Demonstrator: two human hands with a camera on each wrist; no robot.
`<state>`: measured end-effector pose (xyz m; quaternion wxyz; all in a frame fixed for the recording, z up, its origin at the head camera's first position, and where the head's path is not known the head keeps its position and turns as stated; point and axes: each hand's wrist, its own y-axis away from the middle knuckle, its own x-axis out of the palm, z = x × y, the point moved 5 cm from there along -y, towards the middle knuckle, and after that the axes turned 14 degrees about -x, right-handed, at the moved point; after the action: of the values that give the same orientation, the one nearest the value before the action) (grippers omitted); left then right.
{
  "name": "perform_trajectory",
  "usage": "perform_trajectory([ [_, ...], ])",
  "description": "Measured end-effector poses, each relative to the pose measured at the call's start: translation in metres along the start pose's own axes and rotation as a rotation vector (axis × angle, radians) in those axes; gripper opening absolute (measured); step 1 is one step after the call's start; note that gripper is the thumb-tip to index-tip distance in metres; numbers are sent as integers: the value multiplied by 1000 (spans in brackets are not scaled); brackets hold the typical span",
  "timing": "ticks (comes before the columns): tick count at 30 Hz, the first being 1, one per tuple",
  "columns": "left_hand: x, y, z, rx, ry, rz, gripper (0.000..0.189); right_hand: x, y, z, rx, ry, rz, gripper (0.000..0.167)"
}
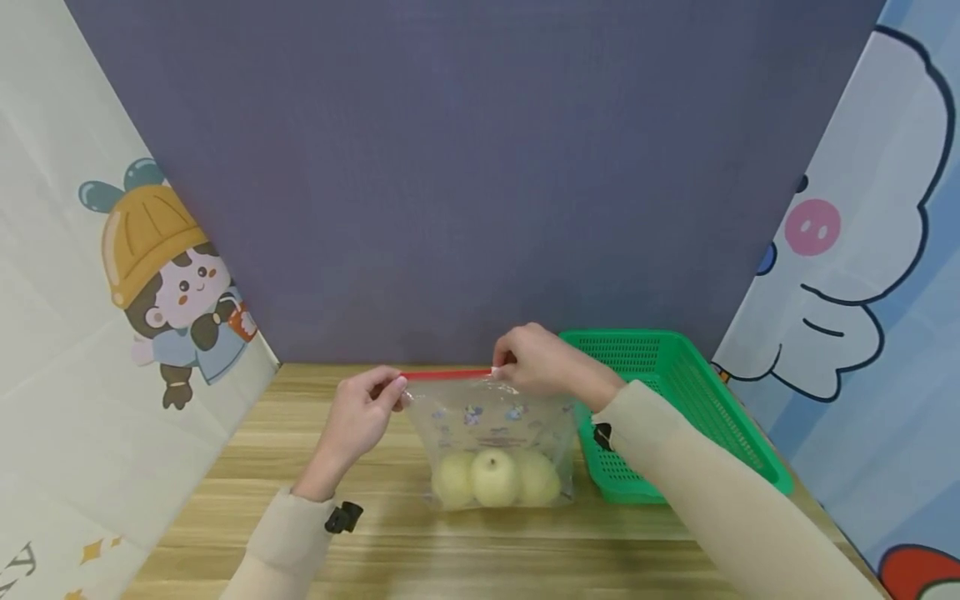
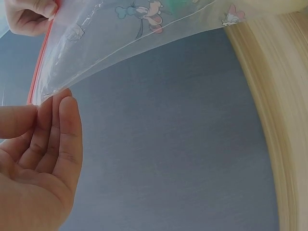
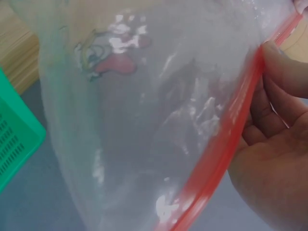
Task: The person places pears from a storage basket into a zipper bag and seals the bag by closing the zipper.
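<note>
A clear zip bag [image 1: 495,421] with a red top strip and small printed cartoon figures stands on the table. Three round yellow-green pears [image 1: 495,479] sit side by side in its bottom. My left hand [image 1: 369,408] pinches the bag's upper left corner between thumb and fingers. Partway along the red strip [image 3: 226,144], the thumb and fingers of my right hand [image 1: 536,358] pinch the edge. In the left wrist view, the bag's side slants from the left fingertips [image 2: 65,94] up toward the right.
A green plastic basket [image 1: 757,454] with slotted sides stands right of the bag, partly behind my right forearm. The wood-grain table [image 1: 300,442] meets a dark blue-grey panel [image 1: 480,183] at the back. Printed cartoon sheets hang on both sides.
</note>
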<state>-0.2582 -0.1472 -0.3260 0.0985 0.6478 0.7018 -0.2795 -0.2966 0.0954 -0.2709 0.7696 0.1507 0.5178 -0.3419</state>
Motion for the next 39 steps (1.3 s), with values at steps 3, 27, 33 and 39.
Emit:
perform_trajectory([
  [3,0,-1,0,3,-6,-2,16,-1,3,-2,-4,-3,-3,11],
  [27,0,-2,1,5,15,6,19,-8,23,-11,-1,-23,-41,9],
  [33,0,-2,1,13,17,1,18,-11,30,-15,4,-31,-58,9],
  [39,0,-2,2,21,14,4,18,-12,34,-20,-1,-28,-75,8],
])
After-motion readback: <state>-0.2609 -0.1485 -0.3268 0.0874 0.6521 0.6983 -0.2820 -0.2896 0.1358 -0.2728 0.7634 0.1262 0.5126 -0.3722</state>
